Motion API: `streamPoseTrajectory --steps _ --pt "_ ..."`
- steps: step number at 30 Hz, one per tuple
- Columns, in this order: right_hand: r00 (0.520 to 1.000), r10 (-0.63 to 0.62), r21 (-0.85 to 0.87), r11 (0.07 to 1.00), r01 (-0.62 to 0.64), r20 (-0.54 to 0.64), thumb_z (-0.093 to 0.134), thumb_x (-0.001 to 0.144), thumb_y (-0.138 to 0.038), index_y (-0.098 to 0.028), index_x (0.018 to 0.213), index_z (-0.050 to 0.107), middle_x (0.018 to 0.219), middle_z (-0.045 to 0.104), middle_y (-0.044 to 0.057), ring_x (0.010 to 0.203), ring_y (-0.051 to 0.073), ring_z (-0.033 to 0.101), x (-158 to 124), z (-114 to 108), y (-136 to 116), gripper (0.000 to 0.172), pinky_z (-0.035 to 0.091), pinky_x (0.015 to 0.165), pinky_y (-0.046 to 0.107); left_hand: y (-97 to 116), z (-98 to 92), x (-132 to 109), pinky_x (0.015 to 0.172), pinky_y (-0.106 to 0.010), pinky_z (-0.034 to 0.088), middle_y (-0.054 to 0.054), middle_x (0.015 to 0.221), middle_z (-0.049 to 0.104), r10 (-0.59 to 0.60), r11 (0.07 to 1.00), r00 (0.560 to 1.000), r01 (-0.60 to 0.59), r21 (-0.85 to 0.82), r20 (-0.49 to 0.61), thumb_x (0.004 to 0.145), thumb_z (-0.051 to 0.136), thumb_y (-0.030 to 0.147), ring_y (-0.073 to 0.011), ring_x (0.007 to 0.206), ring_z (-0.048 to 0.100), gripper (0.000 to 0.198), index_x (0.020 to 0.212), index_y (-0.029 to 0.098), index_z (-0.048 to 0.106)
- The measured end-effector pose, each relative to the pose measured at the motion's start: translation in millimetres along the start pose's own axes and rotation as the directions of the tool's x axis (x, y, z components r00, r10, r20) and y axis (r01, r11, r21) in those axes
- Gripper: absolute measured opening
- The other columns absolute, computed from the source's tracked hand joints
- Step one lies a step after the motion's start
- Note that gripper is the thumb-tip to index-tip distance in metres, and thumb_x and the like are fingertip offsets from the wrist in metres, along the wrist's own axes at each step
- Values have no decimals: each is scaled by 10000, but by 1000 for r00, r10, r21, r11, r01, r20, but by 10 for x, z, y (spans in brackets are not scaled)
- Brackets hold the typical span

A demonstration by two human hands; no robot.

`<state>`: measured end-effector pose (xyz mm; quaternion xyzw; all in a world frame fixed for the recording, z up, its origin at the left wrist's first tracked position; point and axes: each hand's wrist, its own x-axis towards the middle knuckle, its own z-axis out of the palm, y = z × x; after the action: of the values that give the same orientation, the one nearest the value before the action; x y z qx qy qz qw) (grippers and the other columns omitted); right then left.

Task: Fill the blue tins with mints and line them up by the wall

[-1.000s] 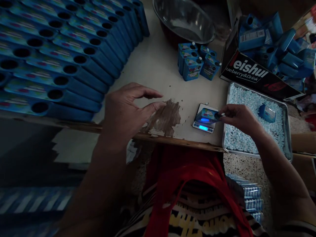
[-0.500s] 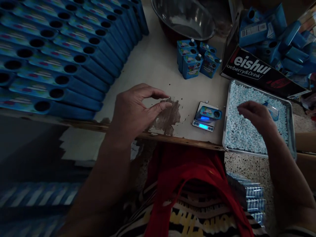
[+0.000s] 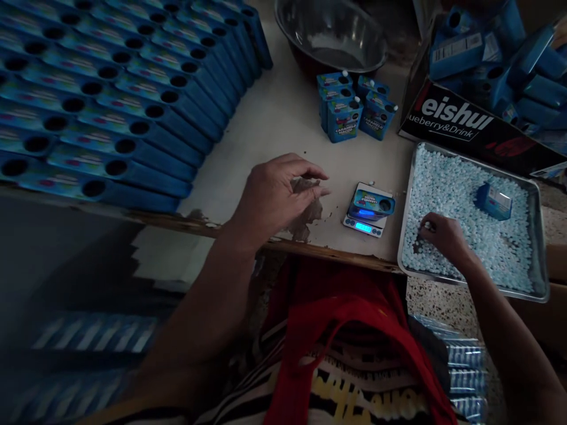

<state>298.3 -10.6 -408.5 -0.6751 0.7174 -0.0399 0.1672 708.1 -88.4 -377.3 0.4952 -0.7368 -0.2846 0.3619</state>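
Observation:
My left hand [image 3: 286, 195] hovers over the table left of the scale, thumb and fingers apart, holding nothing. On the small digital scale [image 3: 363, 226], whose display glows blue, rests a blue candy box [image 3: 375, 202] with a dark round opening on its top. My right hand [image 3: 445, 235] is down at the left part of the metal tray [image 3: 543, 260], fingers pinched together on a few small candies [image 3: 429, 225]. Pale blue and white candies [image 3: 469, 183] cover the tray. A blue container [image 3: 495, 200] lies among them.
Rows of blue boxes [image 3: 133, 127] fill the table's left. Several capped boxes [image 3: 343, 121] stand before a metal bowl [image 3: 332, 38]. Behind the tray, a black carton [image 3: 460, 127] holds more blue boxes. The table's worn wooden edge [image 3: 332, 255] runs in front of me.
My right hand has lowered left and down into the candies, uncovering the blue container. My left hand has moved right, nearer the scale. The view has shifted slightly.

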Motion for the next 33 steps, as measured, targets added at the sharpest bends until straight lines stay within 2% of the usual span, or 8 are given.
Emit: streamPoseTrajectory --steps 2,7,16,20,24,27,29,33 --pt "997 77 229 971 -72 -10 722 858 -344 -200 950 805 672 685 17 643 206 660 60 -48 98 190 458 656 326 -11 5 1 945 -390 624 -22 1089 835 -4 1000 1000 4 21 9 903 839 254 -238 1024 754 119 1022 264 839" --pt "972 128 605 764 -223 197 859 758 -506 -187 908 798 601 694 5 523 146 595 82 -115 173 358 465 532 286 -58 58 14 963 -412 622 -37 1097 842 -1 999 1000 0 37 22 910 830 315 -261 1039 775 96 1001 281 833" --pt "981 93 825 532 -192 168 1014 685 -522 -202 867 745 707 683 5 570 102 544 250 -336 -345 456 404 522 253 -53 127 94 1021 -389 610 -59 1183 844 16 998 989 -25 59 149 908 868 303 -271 1115 787 204 1106 268 839" --pt "977 107 902 377 -213 186 1042 658 -442 -214 882 736 765 668 2 644 106 563 339 -407 -482 442 444 568 241 -16 152 51 1057 -404 611 -72 1259 826 10 1000 985 -12 9 170 840 958 271 -273 1147 779 535 1340 257 766" --pt "954 138 939 187 -288 265 1020 681 -368 -238 891 711 818 679 0 626 97 514 400 -402 -475 395 401 502 218 42 390 31 1108 -432 590 -95 1384 793 31 999 980 -25 -33 198 724 1047 231 -309 1279 750 855 1481 245 649" --pt "949 141 951 89 -295 281 1017 700 -443 -245 875 715 781 666 -20 617 89 512 395 -326 -383 402 407 506 202 21 656 15 1053 -379 610 -70 1348 814 5 996 974 14 -87 224 778 998 182 -298 1247 775 670 1377 251 704" --pt "968 174 962 178 -209 179 976 742 -582 -240 836 739 755 677 -14 662 106 580 358 -251 -291 426 487 591 219 -10 805 3 1020 -355 622 -50 1274 833 18 985 975 21 -173 223 851 927 165 -281 1191 795 463 1275 248 760" --pt "960 201 767 642 22 -196 846 882 -683 -227 829 818 984 832 74 1049 225 753 275 -97 -174 460 586 938 329 50 946 54 1056 -399 611 -51 1238 820 252 953 958 -220 -206 140 914 767 64 -264 1167 761 417 1276 269 794"
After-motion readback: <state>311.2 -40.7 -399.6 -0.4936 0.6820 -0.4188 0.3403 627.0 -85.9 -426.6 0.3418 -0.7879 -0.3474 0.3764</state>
